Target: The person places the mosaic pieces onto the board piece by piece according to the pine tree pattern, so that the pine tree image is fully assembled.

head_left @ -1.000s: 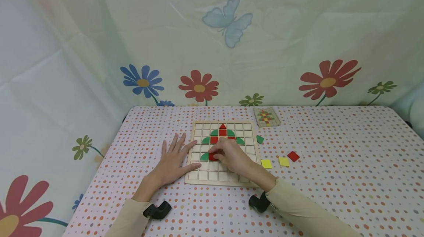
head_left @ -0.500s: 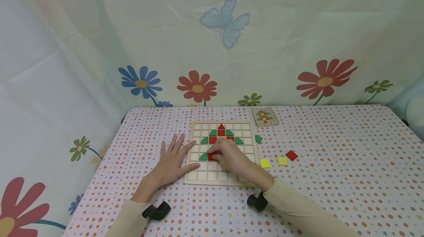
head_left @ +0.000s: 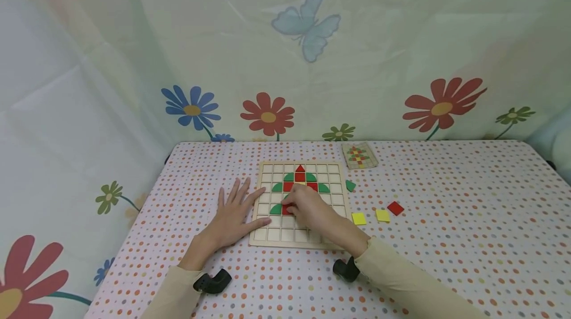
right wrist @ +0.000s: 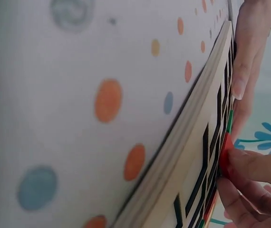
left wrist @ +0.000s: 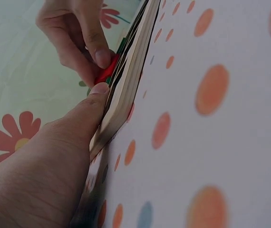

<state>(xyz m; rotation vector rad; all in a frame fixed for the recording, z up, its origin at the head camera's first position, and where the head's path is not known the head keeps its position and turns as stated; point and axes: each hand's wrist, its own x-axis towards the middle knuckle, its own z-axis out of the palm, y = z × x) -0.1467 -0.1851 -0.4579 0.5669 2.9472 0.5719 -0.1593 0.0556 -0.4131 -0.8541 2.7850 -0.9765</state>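
Note:
A square wooden grid board (head_left: pixel 287 236) lies on the table, bearing red and green pieces, with a red triangle (head_left: pixel 300 168) at the top. My right hand (head_left: pixel 314 210) is over the board's middle, pinching a red square tile (right wrist: pixel 225 154) between thumb and fingers. That tile sits at the grid, beside a green quarter-round piece (head_left: pixel 276 209). Part of the pattern is hidden under this hand. My left hand (head_left: pixel 232 221) rests with spread fingers at the board's left side, its thumb and index fingertip on the border.
Right of the board lie a green piece (head_left: pixel 350 186), two yellow squares (head_left: pixel 359 218) and a red square (head_left: pixel 395 208). A pattern card (head_left: pixel 368 160) is behind it, near the table's back edge. A flowered curtain (head_left: pixel 357 56) hangs beyond the dotted table (head_left: pixel 446 200).
Both hands keep practically the same place; the right fingers shift only slightly at the red tile. The whole view wobbles a little with the head.

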